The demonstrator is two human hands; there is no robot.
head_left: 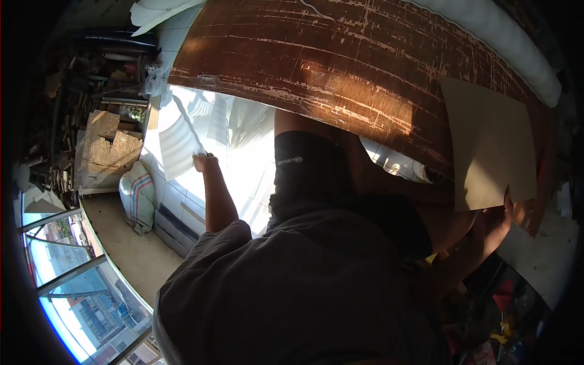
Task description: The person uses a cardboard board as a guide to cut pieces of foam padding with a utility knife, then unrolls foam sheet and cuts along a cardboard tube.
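Observation:
My left hand (207, 163) is closed on the lower corner of a thin white sheet (177, 143) with soft ripples, like packing foam. The sheet hangs beside the table over the brightly lit tiles. On the other side, my right hand (497, 222) is at the near edge of a flat tan cardboard sheet (494, 143), the fingers pinching its lower right corner. That cardboard lies partly over the worn brown tabletop (316, 55) and overhangs its near edge.
A long white roll (505, 45) lies along the table's far edge. On the left are stacked scrap pieces, a broken cardboard box (109, 146), a striped white sack (137, 198) and a window (91, 298). Colourful clutter (502, 328) is at lower right.

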